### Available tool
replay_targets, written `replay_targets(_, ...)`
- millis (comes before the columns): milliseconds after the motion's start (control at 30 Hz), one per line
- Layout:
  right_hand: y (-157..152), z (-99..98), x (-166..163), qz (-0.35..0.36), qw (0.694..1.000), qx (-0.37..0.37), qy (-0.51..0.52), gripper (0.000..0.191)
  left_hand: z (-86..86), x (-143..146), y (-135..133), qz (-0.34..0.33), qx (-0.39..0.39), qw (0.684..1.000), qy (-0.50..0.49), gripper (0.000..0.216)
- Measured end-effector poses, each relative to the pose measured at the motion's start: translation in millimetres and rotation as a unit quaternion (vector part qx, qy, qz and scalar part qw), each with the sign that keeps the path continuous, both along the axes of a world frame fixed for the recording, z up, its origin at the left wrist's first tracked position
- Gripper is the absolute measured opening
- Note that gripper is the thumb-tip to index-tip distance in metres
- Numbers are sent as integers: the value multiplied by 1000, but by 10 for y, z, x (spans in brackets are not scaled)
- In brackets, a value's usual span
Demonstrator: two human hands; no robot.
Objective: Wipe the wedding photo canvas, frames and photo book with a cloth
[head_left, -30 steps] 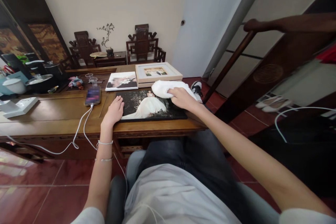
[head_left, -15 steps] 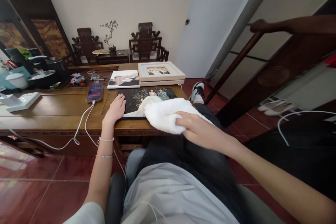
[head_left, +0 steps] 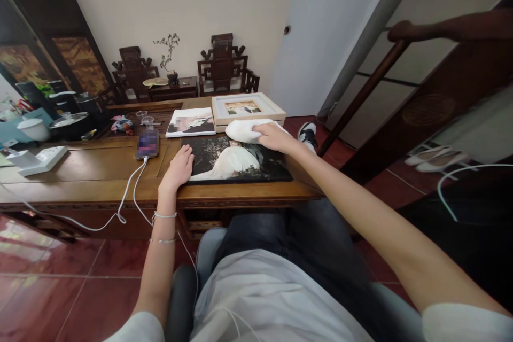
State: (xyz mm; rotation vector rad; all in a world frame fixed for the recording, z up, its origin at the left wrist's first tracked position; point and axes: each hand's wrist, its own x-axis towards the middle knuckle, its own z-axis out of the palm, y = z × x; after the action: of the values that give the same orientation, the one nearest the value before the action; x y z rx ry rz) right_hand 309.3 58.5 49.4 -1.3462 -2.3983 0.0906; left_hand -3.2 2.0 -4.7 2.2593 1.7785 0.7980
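A dark photo print [head_left: 240, 163] showing a figure in a white dress lies flat on the wooden desk [head_left: 80, 171] in front of me. My left hand [head_left: 179, 166] rests on the print's left edge, fingers lying flat. My right hand [head_left: 272, 136] presses a white cloth [head_left: 242, 131] onto the far edge of the print, fingers closed over the cloth.
Behind the print lie another photo [head_left: 191, 122] and a pale framed picture [head_left: 247, 108]. A phone [head_left: 147, 144] with a white cable [head_left: 128, 192] sits to the left, a white power strip [head_left: 40, 159] farther left. Pots and small items crowd the far left. A wooden railing [head_left: 360, 85] rises at right.
My right hand swept the cloth from the print's far right toward me down to its near edge, then moved it back up to the far edge. My left hand stayed put.
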Motion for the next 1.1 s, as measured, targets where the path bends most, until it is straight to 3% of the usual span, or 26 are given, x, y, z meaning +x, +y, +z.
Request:
replay_targets(167,-359,-22,37,21,999,4,-42,33,6,6,-4,-2,3,1000,0,47)
replay_targets(433,-1630,69,256,63,995,-54,-55,23,19,36,-29,7,-10,1000,-2,47)
replay_targets(567,-1861,109,276,72,993,-78,-43,23,4,27,-24,6,-8,1000,-3,46)
replay_targets(700,-1583,124,166,62,996,-53,-38,22,10,24,-27,8,-9,1000,1,47)
replay_targets(967,-320,108,-146,29,998,-16,-46,36,40,12,-23,3,-10,1000,5,47)
replay_targets(1100,-47,118,-199,0,999,-8,-42,40,65,13,-31,-2,-14,1000,9,48)
